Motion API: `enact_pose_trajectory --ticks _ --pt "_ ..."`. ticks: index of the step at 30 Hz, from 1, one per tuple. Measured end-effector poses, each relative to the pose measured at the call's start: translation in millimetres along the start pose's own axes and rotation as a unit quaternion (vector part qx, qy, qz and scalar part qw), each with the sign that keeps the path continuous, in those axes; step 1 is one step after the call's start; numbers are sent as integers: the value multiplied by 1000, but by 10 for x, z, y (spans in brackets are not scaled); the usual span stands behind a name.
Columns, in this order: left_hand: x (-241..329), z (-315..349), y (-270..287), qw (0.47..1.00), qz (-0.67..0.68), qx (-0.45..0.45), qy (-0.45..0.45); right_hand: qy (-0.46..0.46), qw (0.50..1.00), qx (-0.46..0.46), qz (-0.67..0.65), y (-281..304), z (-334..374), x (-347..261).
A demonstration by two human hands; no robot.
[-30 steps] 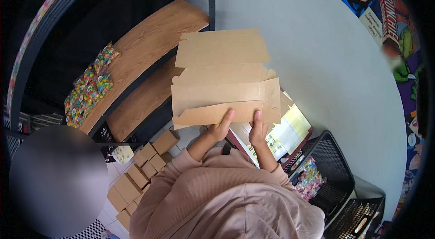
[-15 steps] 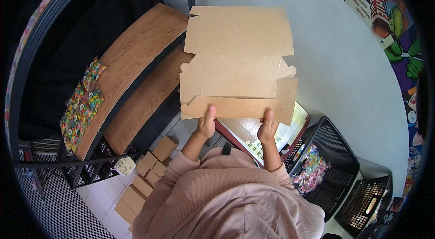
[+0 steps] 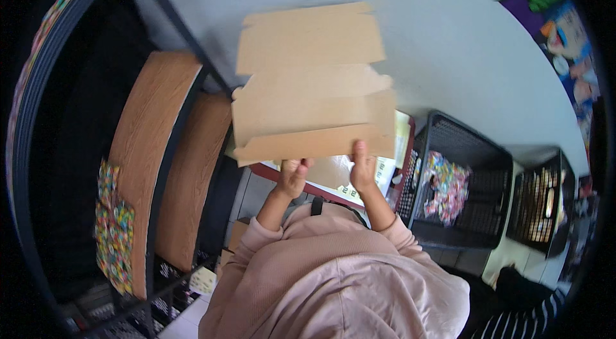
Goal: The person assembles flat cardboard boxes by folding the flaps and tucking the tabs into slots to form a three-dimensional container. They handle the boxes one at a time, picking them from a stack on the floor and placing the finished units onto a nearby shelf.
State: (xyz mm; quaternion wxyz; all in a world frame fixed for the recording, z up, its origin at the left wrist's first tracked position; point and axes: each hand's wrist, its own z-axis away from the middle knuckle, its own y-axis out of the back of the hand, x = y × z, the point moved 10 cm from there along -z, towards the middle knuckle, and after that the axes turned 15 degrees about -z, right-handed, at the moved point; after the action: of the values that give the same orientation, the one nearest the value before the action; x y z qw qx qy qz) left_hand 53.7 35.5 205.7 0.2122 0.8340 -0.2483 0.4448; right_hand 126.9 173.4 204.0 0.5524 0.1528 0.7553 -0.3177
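Pale grey wall (image 3: 443,43) bends behind our work, with two wood-grained shelves (image 3: 144,146) to our left. We have the unfolded cardboard box (image 3: 311,92) raised in front of us, over a maroon-edged tabletop (image 3: 264,172) strewn with printed sheets (image 3: 388,169). Our right hand (image 3: 363,169) grips its near edge, thumb pressed on the narrow front flap (image 3: 308,140); our left hand (image 3: 294,178) is curled at that edge, but we cannot tell whether it grips. Holding it so low probably leaves the panels and creases in plain view. Its board is smooth and brown, notched at the far panel, with rounded tabs at the sides. To our right, a black mesh crate (image 3: 491,188) likely keeps its crinkly, colourful packets (image 3: 447,188) together.
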Motion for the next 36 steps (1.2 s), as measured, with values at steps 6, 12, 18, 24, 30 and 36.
enact_pose_trajectory --ticks 6,12,18,24,30,36 --pt "-319 -18 -435 976 123 -89 157 9 998 22 -51 113 125 -17" --pt "-927 102 -340 924 226 -13 309 15 995 98 -27 560 262 -18" --pt "-1049 73 -374 956 147 -70 244 14 979 200 -40 789 377 -99" --pt "-1092 21 -271 974 62 -65 210 79 958 261 85 969 472 -226" --pt "-1319 191 -333 975 83 -106 176 88 964 241 64 693 500 -238" --pt "-612 -36 -662 899 339 -50 272 59 981 181 30 744 580 18"
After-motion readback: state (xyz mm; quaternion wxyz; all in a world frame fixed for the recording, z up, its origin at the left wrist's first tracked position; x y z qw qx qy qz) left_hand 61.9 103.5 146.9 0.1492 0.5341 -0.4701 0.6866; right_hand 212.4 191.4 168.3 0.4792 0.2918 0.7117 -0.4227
